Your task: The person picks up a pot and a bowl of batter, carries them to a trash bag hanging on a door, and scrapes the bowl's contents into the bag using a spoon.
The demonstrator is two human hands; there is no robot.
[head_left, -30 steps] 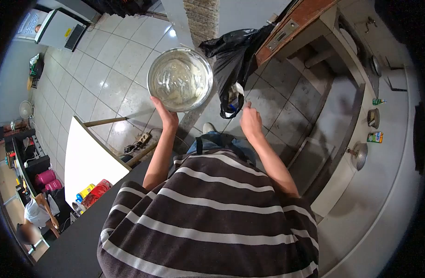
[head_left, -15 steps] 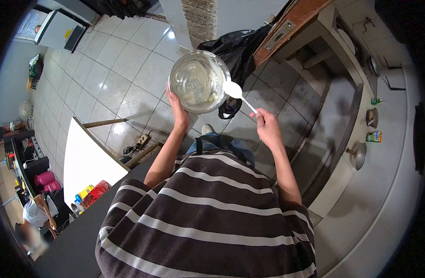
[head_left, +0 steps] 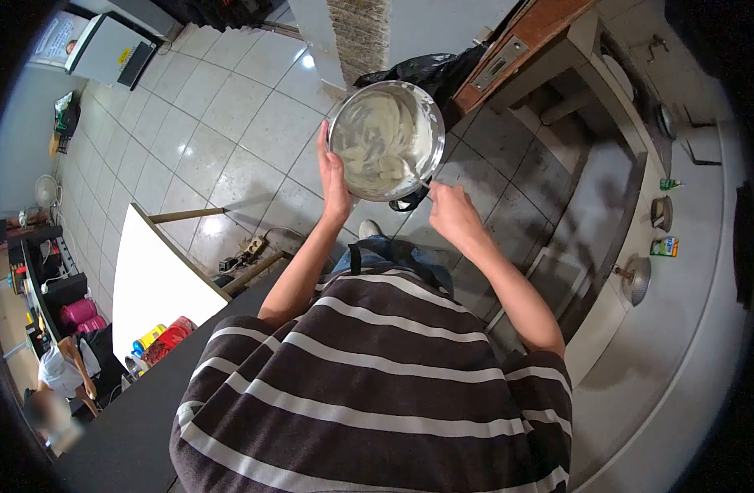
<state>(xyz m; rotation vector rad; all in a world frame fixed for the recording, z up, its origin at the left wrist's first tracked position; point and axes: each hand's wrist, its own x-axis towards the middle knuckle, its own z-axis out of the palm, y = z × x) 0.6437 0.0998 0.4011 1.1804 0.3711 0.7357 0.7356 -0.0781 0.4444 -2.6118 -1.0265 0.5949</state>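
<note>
A round metal bowl (head_left: pixel 433 131) is held up in front of me, tilted so its inside shows. Pale creamy stuff (head_left: pixel 377 123) is smeared over its bottom and wall. My left hand (head_left: pixel 335 185) grips the bowl at its left side, thumb near the rim. At the lower right of the bowl, my right hand (head_left: pixel 455 214) is closed round the handle of a white spoon (head_left: pixel 415 171). The spoon's head is down inside the bowl, among the creamy stuff, and hard to make out.
Behind the bowl hangs a black plastic bag (head_left: pixel 418 70). A wooden door edge (head_left: pixel 517 53) and a counter (head_left: pixel 681 345) stand at the right. On the left are a white board (head_left: pixel 159 283) and a dark table (head_left: pixel 180 403). A person (head_left: pixel 61 374) is at the far lower left.
My right hand has moved left and up, bringing the spoon from outside the rim down into the bowl. The bowl has shifted right with my left hand.
</note>
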